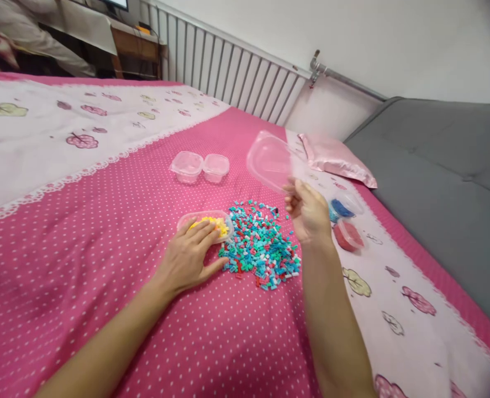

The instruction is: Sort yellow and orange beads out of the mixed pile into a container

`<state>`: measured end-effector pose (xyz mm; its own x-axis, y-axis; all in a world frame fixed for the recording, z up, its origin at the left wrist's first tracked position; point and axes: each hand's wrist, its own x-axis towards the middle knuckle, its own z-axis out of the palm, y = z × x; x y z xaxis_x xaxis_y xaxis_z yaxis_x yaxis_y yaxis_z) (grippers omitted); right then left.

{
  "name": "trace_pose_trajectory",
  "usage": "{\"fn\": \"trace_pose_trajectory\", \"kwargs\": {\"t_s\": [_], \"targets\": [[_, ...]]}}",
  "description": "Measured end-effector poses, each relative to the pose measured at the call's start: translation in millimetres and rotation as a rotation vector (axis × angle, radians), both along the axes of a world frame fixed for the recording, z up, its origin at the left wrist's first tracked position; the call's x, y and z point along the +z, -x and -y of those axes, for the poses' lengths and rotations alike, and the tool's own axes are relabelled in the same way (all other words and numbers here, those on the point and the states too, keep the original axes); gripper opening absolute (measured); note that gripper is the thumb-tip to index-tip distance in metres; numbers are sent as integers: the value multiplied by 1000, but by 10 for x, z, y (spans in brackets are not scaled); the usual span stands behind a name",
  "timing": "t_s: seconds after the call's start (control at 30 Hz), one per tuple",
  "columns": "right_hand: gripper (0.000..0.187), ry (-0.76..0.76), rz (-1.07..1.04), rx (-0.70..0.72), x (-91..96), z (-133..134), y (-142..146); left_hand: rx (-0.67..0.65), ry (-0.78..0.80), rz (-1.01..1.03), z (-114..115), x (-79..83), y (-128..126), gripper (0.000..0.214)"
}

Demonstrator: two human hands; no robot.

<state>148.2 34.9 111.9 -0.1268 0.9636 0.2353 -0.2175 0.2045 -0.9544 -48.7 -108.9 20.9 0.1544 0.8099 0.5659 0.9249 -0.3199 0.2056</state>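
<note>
My left hand [190, 254] lies with fingers stretched over a clear plastic container [182, 222] of small yellow pieces [217, 224]. Its thumb reaches the edge of a loose pile of small building bricks [261, 246] in teal, green, blue, red and white. Raised above the bed on the right, my right hand [309, 210] pinches a clear plastic lid [269, 160] by its lower right edge. The lid is tilted and slightly blurred.
Two clear containers [188, 166] stand side by side beyond the pile. On the right are containers with blue pieces [342, 208] and red pieces [348, 235]. A pink pillow [338, 157] lies near the grey headboard [435, 155]. Part of a person [41, 38] shows at upper left.
</note>
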Motion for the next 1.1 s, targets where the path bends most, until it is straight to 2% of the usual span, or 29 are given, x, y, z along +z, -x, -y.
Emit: {"fn": "trace_pose_trajectory", "kwargs": {"t_s": [0.07, 0.13, 0.27, 0.4, 0.53, 0.63, 0.73, 0.83, 0.93, 1.0, 1.1], "targets": [[31, 7, 54, 107, 120, 147, 163, 90, 19, -6, -25, -60, -35, 47], [32, 24, 104, 192, 116, 255, 264, 129, 12, 3, -39, -80, -32, 47], [40, 102, 134, 301, -155, 314, 317, 94, -45, 104, -38, -24, 18, 39], [43, 177, 148, 364, -426, 250, 314, 249, -144, 392, -17, 47, 76, 23], [45, 180, 208, 431, -512, 248, 385, 388, -195, 751, 10, 64, 121, 24], [45, 191, 289, 422, -560, 287, 460, 410, -210, 877, 23, 67, 142, 30], [47, 161, 370, 380, -632, 308, 505, 460, -175, 858, 19, 73, 170, 24], [50, 132, 453, 345, -697, 307, 528, 563, -100, 877, 2, 73, 213, 23], [49, 112, 518, 299, -755, 297, 549, 591, -5, 963, -14, 66, 259, 26], [44, 56, 565, 271, -799, 283, 561, 593, 18, 982, -18, 65, 282, 27], [34, -118, 627, 212, -871, 249, 574, 612, 29, 945, -17, 78, 302, 26]]}}
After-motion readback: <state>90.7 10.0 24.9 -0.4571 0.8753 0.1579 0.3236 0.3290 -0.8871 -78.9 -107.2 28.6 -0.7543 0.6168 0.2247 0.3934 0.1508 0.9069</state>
